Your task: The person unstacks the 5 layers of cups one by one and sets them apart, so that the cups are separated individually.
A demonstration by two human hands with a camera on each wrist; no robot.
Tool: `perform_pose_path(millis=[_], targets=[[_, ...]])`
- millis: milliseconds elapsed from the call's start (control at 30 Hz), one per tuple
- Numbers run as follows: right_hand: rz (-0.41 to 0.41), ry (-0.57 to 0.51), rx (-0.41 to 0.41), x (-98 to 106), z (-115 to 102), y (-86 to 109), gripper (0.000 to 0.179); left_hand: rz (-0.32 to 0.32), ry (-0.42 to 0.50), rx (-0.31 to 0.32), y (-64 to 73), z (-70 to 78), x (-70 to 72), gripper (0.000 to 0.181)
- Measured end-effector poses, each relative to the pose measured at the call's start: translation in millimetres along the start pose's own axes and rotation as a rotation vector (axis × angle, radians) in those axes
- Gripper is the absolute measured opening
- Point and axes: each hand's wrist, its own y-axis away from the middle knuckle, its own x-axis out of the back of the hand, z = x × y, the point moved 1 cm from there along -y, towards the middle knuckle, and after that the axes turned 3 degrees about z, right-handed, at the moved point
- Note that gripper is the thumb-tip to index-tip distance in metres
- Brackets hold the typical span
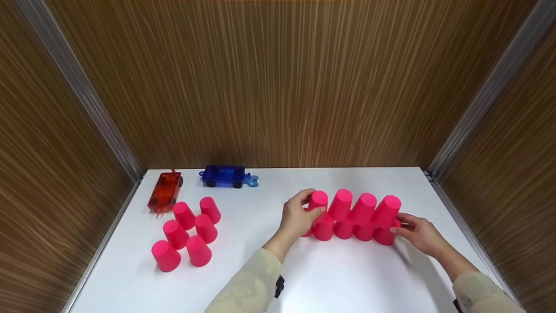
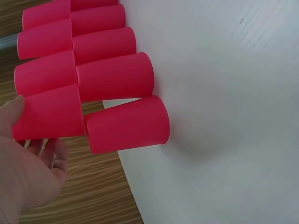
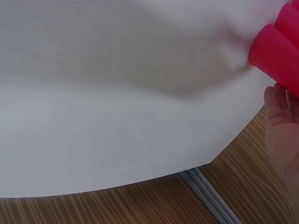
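Observation:
Upside-down pink cups stand in two tiers at the right of the table in the head view. My left hand grips the upper cup at the left end. In the left wrist view, the thumb lies on one side of this cup and the fingers on the other. At the right end, my right hand holds the lower cup, thumb in front and fingers behind. An upper cup rests above it. The right wrist view shows fingers against a cup; its thumb is hidden.
Several more pink cups stand upside down at the left of the white table. A red toy car and a blue toy car sit at the back left. Wood-grain walls enclose the table's back and sides.

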Motion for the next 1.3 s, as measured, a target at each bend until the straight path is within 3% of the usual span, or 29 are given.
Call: perform_pose_path(millis=[133,300,500,733,1067,1300], targets=[[-0.005,0.004,-0.001,-1,0,0.3,0.071,0.061,-0.005,0.002,-1.7,0.4,15.8,0.059],[-0.009,0.011,-0.002,-1,0,0.9,0.071,0.174,0.004,0.001,-9.2,-7.9,49.6,0.056],[-0.014,0.023,-0.014,0,0,-0.4,0.072,0.314,0.018,0.000,-18.0,-31.3,93.2,0.054],[-0.006,0.012,0.001,0,0,0.0,0.073,0.380,-0.044,0.087,-20.1,-62.7,131.3,0.059],[-0.008,-0.011,-0.006,-1,0,-1.4,0.072,0.417,-0.069,0.170,-19.2,-100.6,148.0,0.058],[-0.007,0.006,-0.007,0,1,-1.3,0.073,0.431,-0.051,0.195,-20.9,-111.8,149.2,0.058]])
